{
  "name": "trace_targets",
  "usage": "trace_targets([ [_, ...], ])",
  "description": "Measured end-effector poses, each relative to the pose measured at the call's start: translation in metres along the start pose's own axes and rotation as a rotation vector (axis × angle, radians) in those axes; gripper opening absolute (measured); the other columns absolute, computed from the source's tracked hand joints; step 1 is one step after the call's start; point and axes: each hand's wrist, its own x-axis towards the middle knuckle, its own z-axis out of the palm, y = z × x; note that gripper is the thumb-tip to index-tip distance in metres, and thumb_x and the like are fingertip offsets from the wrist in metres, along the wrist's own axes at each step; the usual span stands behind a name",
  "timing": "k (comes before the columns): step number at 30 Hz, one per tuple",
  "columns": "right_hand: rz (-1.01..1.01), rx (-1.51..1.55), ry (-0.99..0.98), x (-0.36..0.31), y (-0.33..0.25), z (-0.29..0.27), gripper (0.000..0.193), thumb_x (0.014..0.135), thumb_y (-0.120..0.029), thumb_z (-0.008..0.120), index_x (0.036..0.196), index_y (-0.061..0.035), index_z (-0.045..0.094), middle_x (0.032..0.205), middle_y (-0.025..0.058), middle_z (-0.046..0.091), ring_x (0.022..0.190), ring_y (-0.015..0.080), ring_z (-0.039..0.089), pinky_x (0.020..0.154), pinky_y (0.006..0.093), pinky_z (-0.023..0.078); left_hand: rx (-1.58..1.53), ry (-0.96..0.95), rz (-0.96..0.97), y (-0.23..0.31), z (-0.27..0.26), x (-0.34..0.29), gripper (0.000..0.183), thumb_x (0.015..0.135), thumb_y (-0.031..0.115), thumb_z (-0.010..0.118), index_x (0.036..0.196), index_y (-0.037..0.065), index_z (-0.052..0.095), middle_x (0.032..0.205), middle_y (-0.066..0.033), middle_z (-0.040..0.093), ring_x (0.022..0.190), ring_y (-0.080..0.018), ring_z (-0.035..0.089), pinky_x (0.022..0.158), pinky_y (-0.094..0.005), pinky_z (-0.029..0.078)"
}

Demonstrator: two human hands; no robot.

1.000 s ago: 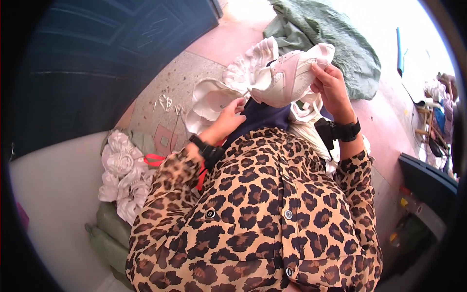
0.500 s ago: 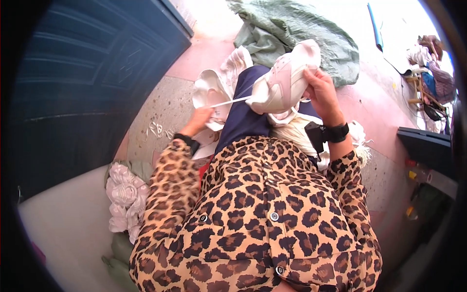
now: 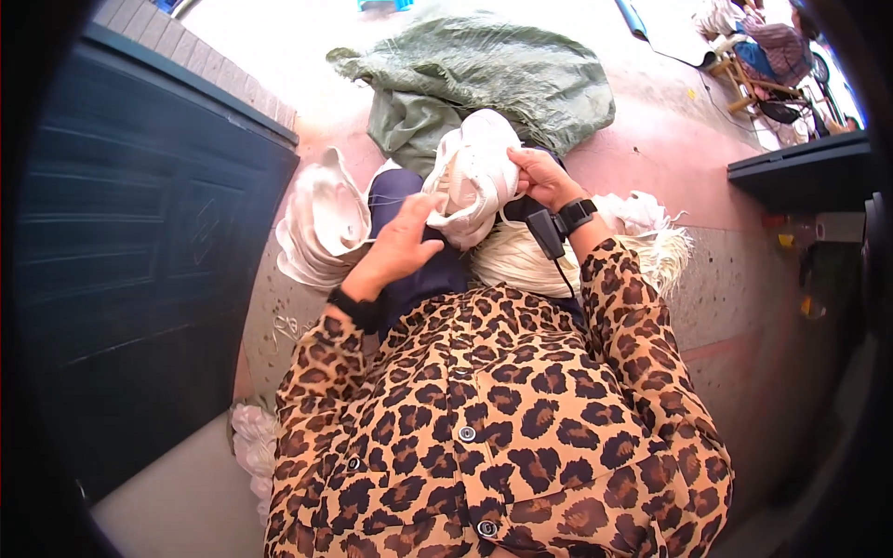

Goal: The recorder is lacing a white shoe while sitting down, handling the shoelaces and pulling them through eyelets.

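Note:
A white shoe upper (image 3: 476,167) rests over my lap with its opening toward me. My right hand (image 3: 544,177) grips its right side between thumb and fingers. At the upper's left edge, my left hand (image 3: 402,244) has its fingers stretched out and its thumb apart; the fingertips are at the rim, and whether they touch it is unclear. Thin pale strands show beside those fingers. A thick bundle of cream laces (image 3: 521,265) lies across my lap under the right wrist. More pale uppers (image 3: 321,232) are stacked by my left leg.
A green woven sack (image 3: 502,74) is spread on the floor ahead. Dark blue door panel (image 3: 167,214) stands at left. Loose lace pieces (image 3: 286,327) lie on the floor near it. Pale bundled pieces (image 3: 253,446) sit lower left. A cluttered wooden chair (image 3: 758,74) is far right.
My left hand has let go of the white lace it pulled leftward and come in to the upper. The upper has turned so its opening faces me. The view has shifted.

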Motion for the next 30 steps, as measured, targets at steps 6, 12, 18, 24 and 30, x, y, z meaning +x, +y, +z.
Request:
trace_targets([
  [6, -0.076, -0.11, 0.181, -0.011, -0.013, 0.003, 0.016, 0.086, -0.02, 0.053, 0.085, -0.004, 0.053, 0.064, -0.0009, 0.049, 0.044, 0.0046, 0.035, 0.037, 0.0206, 0.033, 0.297, -0.092, -0.059, -0.005, 0.026, 0.029, 0.028, 0.074, 0.018, 0.059, 0.101, 0.012, 0.054, 0.091, -0.0129, 0.056, 0.085, -0.0322, 0.056, 0.069, -0.0411, 0.045],
  [12, -0.155, -0.729, 0.03, -0.033, 0.052, -0.018, 0.017, 0.076, -0.013, 0.062, 0.085, -0.0029, 0.052, 0.063, 0.0022, 0.045, 0.043, 0.0124, 0.038, 0.036, 0.0281, 0.037, -0.077, 0.008, -0.116, -0.02, 0.003, 0.045, 0.027, 0.078, 0.019, 0.057, 0.1, 0.004, 0.053, 0.081, -0.0172, 0.06, 0.077, -0.0338, 0.057, 0.068, -0.0361, 0.044],
  [18, 0.41, -0.127, 0.322, -0.003, 0.088, 0.022, 0.023, 0.074, -0.024, 0.063, 0.089, -0.0096, 0.055, 0.061, -0.002, 0.043, 0.047, 0.0114, 0.037, 0.049, 0.0261, 0.04, -0.283, -0.019, -0.166, -0.007, 0.002, 0.03, 0.031, 0.079, 0.008, 0.055, 0.109, 0.0, 0.05, 0.086, -0.0146, 0.062, 0.082, -0.0209, 0.059, 0.073, -0.0299, 0.044],
  [24, 0.312, -0.148, 0.265, 0.014, 0.093, 0.015, 0.021, 0.072, -0.025, 0.062, 0.087, -0.0118, 0.057, 0.066, -0.0018, 0.052, 0.055, 0.0092, 0.045, 0.049, 0.0241, 0.037, -0.661, 0.168, -0.277, 0.002, 0.007, 0.009, 0.025, 0.082, 0.005, 0.053, 0.106, -0.001, 0.051, 0.092, -0.0087, 0.06, 0.084, -0.0122, 0.055, 0.075, -0.0256, 0.043],
  [30, 0.146, 0.078, 0.488, 0.007, 0.09, 0.016, 0.017, 0.073, -0.022, 0.06, 0.08, -0.0064, 0.059, 0.066, 0.0028, 0.056, 0.057, 0.0109, 0.05, 0.046, 0.0243, 0.035, -0.042, 0.019, -0.073, -0.001, 0.022, 0.003, 0.028, 0.077, 0.007, 0.057, 0.105, 0.004, 0.052, 0.09, -0.0099, 0.059, 0.081, -0.0221, 0.055, 0.07, -0.0321, 0.043],
])
